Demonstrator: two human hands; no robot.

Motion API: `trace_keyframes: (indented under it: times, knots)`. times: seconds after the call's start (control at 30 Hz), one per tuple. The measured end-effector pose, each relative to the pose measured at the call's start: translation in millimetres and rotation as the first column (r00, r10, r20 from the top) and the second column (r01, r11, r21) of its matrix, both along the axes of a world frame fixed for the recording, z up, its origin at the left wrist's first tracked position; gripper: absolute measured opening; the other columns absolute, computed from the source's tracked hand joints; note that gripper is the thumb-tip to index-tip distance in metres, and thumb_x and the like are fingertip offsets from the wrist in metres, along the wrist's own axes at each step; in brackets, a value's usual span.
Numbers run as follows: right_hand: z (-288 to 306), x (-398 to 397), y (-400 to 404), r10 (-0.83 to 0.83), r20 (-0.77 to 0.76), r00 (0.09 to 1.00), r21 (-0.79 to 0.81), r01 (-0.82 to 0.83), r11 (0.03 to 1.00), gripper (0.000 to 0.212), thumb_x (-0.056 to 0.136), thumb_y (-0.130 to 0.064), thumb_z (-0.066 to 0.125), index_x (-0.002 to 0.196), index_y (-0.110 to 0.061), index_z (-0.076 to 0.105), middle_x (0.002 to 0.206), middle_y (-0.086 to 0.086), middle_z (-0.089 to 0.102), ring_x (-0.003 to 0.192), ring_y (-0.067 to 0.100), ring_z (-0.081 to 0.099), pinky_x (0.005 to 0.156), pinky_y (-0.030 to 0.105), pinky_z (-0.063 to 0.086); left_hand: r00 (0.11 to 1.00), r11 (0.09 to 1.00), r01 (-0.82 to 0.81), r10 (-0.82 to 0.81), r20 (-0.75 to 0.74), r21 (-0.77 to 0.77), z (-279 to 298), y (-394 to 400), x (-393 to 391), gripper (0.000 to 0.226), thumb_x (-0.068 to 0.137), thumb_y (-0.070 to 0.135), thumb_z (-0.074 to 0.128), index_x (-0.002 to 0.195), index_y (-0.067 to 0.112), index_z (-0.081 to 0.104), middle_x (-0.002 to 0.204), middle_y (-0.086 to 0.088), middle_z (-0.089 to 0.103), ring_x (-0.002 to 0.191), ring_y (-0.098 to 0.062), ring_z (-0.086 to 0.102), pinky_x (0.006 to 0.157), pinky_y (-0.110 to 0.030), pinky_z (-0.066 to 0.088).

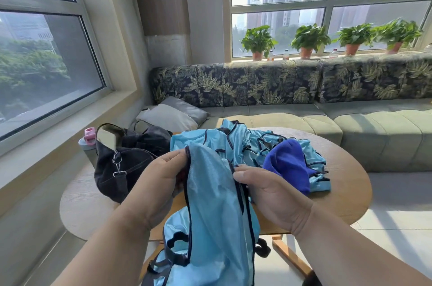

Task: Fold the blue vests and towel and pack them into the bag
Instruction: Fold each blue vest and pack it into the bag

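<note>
Blue vest (210,204), shiny mesh, dark-piped: left hand (161,178), right hand (268,194) grip pinching edges.

The held vest (210,204) ran off the bottom edge. The towel (289,164) covered part of the vest pile (245,141), and the bag (126,164) hid the bottle's (87,145) lower half.

place: lounge in a high-rise | evidence: long sofa (304,122), potted plants (258,41) on windowsill, towers outside
</note>
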State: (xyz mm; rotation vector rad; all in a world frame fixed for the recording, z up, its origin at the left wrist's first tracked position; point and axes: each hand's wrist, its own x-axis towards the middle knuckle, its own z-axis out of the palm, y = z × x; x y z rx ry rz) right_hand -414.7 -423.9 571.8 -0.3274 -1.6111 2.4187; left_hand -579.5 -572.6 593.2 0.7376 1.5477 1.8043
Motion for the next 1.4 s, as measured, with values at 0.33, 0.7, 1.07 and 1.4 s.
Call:
trace_keyframes:
  times: [0.33,0.7,1.07,1.4]
  knots:
    - [1.0,3.0,2.7,-0.118,-0.05,0.992,0.05,0.121,0.991,0.022,0.081,-0.013,0.076,0.102,-0.004,0.078,0.104,0.019,0.074,0.094,0.026,0.071,0.085,0.032,0.06,0.988,0.99,-0.05,0.029,0.153,0.135,-0.8,4.8,13.2,0.028,0.098,0.026,0.067,0.11,0.001,0.073,0.105,-0.019,0.074,0.086,-0.023,0.074,0.072,-0.035,0.063]
    - [18.8,15.4,23.2,-0.362,-0.269,0.892,0.077,0.395,0.915,0.028,0.092,0.005,0.064,0.112,-0.012,0.073,0.103,0.007,0.074,0.096,0.022,0.068,0.088,0.03,0.057,0.876,0.9,-0.386,0.427,-0.223,0.204,19.6,-7.5,-3.4,0.007,0.104,0.018,0.064,0.105,0.022,0.069,0.096,0.001,0.08,0.084,-0.014,0.074,0.07,-0.029,0.061]
    - [39.8,21.1,16.9,-0.243,-0.455,0.857,-0.174,0.182,0.968,0.032,0.089,0.009,0.06,0.104,-0.014,0.074,0.104,0.013,0.07,0.098,0.026,0.069,0.089,0.038,0.061,0.923,0.978,-0.166,0.109,-0.37,-0.125,12.3,3.1,24.3,0.031,0.099,0.016,0.056,0.113,0.043,0.061,0.1,-0.013,0.073,0.077,-0.026,0.068,0.076,-0.058,0.059]
    - [40.9,21.2,1.5,-0.303,-0.314,0.9,0.071,0.341,0.937,0.034,0.096,0.014,0.053,0.106,-0.011,0.073,0.11,0.016,0.071,0.108,0.032,0.064,0.106,0.049,0.05,0.842,0.997,-0.06,0.026,-0.539,-0.047,7.9,10.5,30.8,0.034,0.09,0.035,0.082,0.121,0.045,0.071,0.102,-0.006,0.076,0.083,-0.029,0.066,0.084,-0.054,0.059]
